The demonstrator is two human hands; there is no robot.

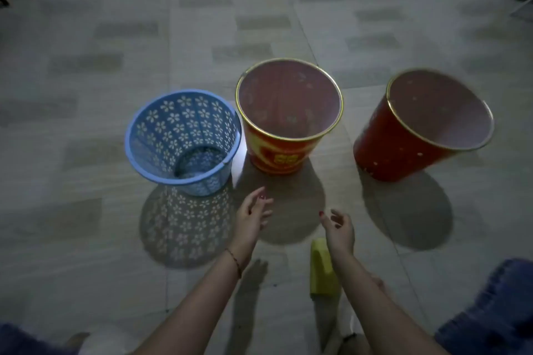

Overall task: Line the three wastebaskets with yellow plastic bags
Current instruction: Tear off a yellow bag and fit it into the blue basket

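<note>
On the tiled floor (pixel 86 239), nearest first:
Denim-clad knee (pixel 490 311): lower right corner, at frame edge.
Yellow bag roll (pixel 321 271): lying on the floor between the forearms, partly hidden behind the right wrist; touched by neither hand.
Left hand (pixel 252 217): raised above the floor, fingers (pixel 261 196) loosely spread and relaxed, holding nothing; thin bracelet (pixel 234 258) on wrist.
Right hand (pixel 339 229): raised just beyond the roll, fingers (pixel 336 215) slightly curled and apart, holding nothing.
Blue wastebasket (pixel 184 141): left of the row, perforated with flower cut-outs, upright, unlined.
Middle red wastebasket (pixel 277 153): gold rim, yellow print on the side, just beside the blue one, upright, unlined.
Right red wastebasket (pixel 403 153): gold rim, well apart from the middle one, upright, unlined.
Shadows: cast from each basket toward the viewer.
</note>
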